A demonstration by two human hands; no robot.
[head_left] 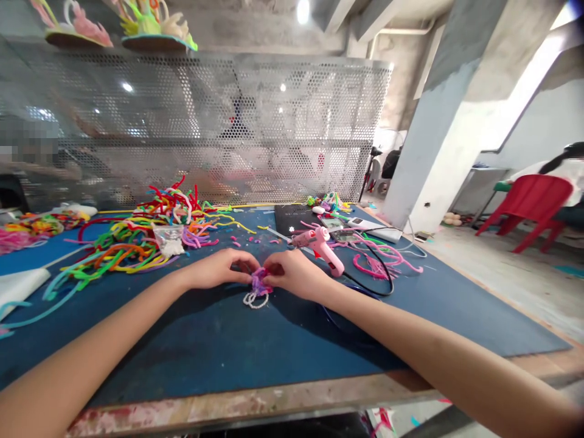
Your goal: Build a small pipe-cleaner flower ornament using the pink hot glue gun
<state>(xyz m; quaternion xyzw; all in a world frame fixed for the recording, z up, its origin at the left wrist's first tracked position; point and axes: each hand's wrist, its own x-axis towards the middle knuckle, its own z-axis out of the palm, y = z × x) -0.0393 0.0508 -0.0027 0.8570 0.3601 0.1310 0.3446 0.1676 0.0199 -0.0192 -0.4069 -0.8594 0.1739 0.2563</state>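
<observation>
A small purple and pink fuzzy piece (260, 281) is pinched between both hands over the middle of the blue table mat (219, 353). From its lower side hangs a loop of white beads (255, 300). My left hand (228, 267) holds the left edge of the piece with thumb and fingertips. On the other side, my right hand (294, 272) grips it, fingers bent round and partly hidden. Just beyond my right hand lies a pink glue gun (322, 248) with a black cord.
Colourful pipe cleaners (123, 240) are heaped at the left, with a clear bag of white bits (168, 239) on them. A black box (296, 219) and pink pipe cleaners (376, 264) lie behind and right. A perforated metal screen (205, 134) stands behind the table.
</observation>
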